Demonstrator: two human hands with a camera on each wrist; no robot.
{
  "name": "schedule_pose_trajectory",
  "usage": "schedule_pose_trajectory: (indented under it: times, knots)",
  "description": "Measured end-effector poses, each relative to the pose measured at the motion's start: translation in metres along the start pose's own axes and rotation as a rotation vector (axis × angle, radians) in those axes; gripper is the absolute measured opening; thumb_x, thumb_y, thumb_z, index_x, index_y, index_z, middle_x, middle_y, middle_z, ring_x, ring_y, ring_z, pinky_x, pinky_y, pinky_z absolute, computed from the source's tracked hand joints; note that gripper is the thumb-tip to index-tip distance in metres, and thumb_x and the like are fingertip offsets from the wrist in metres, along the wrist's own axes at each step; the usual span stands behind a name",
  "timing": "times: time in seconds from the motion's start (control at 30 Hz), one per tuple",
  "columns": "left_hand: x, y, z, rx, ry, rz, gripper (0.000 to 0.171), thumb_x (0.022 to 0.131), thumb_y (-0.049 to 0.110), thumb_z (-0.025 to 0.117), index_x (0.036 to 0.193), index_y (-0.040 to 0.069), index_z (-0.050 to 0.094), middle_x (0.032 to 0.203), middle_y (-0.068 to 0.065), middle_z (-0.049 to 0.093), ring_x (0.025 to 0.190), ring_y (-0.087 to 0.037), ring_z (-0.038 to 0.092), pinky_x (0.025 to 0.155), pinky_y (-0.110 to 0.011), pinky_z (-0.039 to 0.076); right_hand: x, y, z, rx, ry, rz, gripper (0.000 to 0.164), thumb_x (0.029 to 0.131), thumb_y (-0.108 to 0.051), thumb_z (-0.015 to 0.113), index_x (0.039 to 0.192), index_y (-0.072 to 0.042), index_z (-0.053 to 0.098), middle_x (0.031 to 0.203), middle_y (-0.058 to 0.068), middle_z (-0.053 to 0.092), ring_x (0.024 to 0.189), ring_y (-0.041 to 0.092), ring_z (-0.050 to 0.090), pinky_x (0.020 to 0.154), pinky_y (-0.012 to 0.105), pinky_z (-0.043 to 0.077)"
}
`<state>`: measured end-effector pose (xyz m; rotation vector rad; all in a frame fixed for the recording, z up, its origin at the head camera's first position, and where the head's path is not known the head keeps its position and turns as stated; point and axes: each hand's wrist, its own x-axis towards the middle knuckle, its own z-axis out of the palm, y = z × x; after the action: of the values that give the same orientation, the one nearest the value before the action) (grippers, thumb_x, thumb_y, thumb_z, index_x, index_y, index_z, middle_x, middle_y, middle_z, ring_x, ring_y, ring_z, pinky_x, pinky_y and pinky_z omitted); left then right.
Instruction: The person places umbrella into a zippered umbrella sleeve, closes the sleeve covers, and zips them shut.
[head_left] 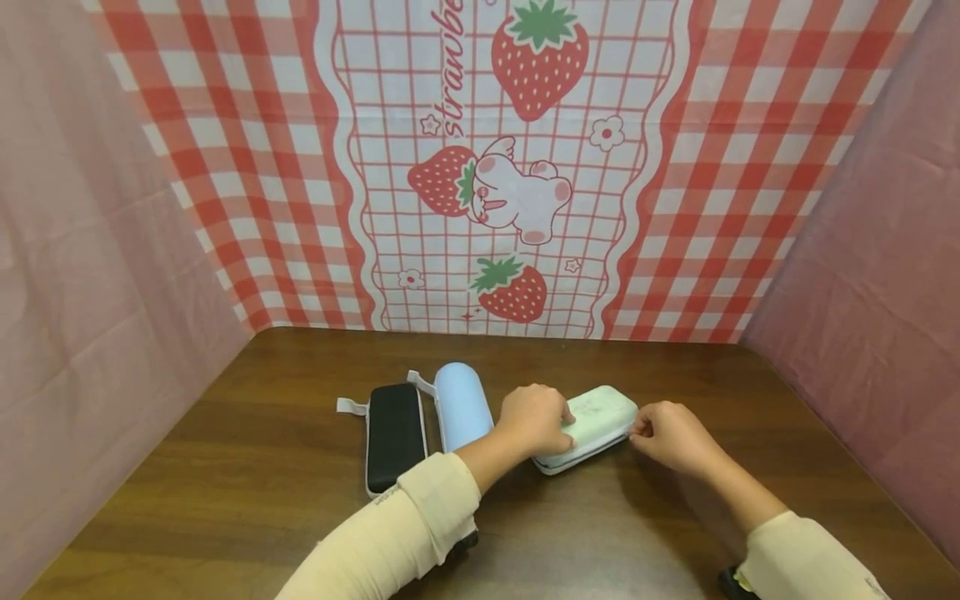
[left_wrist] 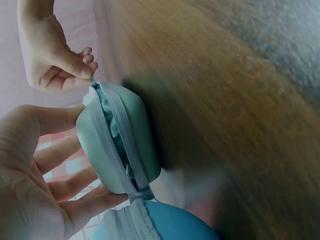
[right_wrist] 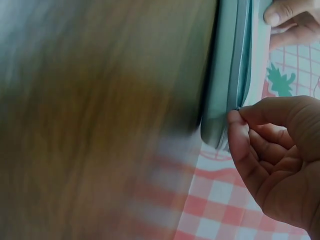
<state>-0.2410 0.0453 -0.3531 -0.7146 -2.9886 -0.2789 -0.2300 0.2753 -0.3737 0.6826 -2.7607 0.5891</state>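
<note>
A light green zip case (head_left: 602,413) lies at a slant on the wooden table, its zipper side toward me. My left hand (head_left: 534,418) grips it near its left end, thumb and fingers spread over the top. At the right end, my right hand (head_left: 678,437) pinches the zipper pull (left_wrist: 92,80) between thumb and forefinger. The left wrist view shows the zipper parted along that side, with a narrow dark gap between the tapes. What lies inside cannot be made out.
Left of the green case lie a light blue case (head_left: 459,402) and a black case (head_left: 394,435), each with a grey strap loop. The wooden table (head_left: 570,533) ends at a checked strawberry cloth (head_left: 487,167) behind, with pink cloth walls on both sides.
</note>
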Motion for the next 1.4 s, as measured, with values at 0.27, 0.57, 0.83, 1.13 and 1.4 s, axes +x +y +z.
schedule_pose_trajectory:
  times: [0.27,0.57,0.83,1.13,1.4]
  knots:
    - [0.002,0.008,0.003,0.046,0.050,-0.034,0.029,0.071,0.051,0.077,0.096,0.037,0.078,0.093,0.009,0.070,0.082,-0.015,0.064,0.056,-0.032,0.048,0.006,-0.015,0.012,0.035,-0.030,-0.040,0.019,0.072,-0.001,0.073,0.063,-0.015,0.063,0.058,-0.013,0.054,0.055,0.001,0.046,0.052,0.024,0.043]
    - [0.008,0.016,0.003,0.085,0.066,-0.064,0.025,0.071,0.056,0.076,0.067,0.032,0.069,0.069,0.009,0.061,0.062,-0.015,0.058,0.047,-0.032,0.044,0.006,-0.030,0.017,0.064,-0.072,-0.092,0.019,0.073,-0.001,0.074,0.066,-0.015,0.063,0.061,-0.014,0.055,0.056,-0.001,0.047,0.053,0.024,0.044]
    - [0.009,0.020,0.005,0.095,0.050,-0.092,0.040,0.073,0.057,0.074,0.059,0.025,0.056,0.064,0.006,0.055,0.058,-0.015,0.054,0.045,-0.033,0.043,0.003,-0.034,0.017,0.136,-0.130,-0.162,0.020,0.074,-0.001,0.075,0.068,-0.017,0.064,0.063,-0.016,0.057,0.061,-0.003,0.050,0.054,0.023,0.046]
    - [0.013,0.004,-0.004,0.059,-0.027,0.126,0.022,0.086,0.049,0.070,0.090,0.028,0.075,0.095,0.005,0.066,0.086,-0.012,0.061,0.062,-0.031,0.051,0.004,-0.036,0.013,0.118,-0.109,-0.172,0.021,0.073,0.000,0.074,0.068,-0.018,0.064,0.062,-0.017,0.053,0.059,-0.003,0.044,0.053,0.022,0.042]
    - [0.021,-0.006,-0.013,-0.046,-0.183,0.511,0.028,0.090,0.020,0.067,0.117,0.024,0.073,0.137,0.003,0.056,0.124,-0.011,0.052,0.100,-0.023,0.041,0.001,-0.020,0.008,0.188,-0.168,-0.154,0.018,0.073,0.002,0.073,0.072,-0.015,0.066,0.066,-0.015,0.057,0.061,-0.001,0.048,0.054,0.022,0.044]
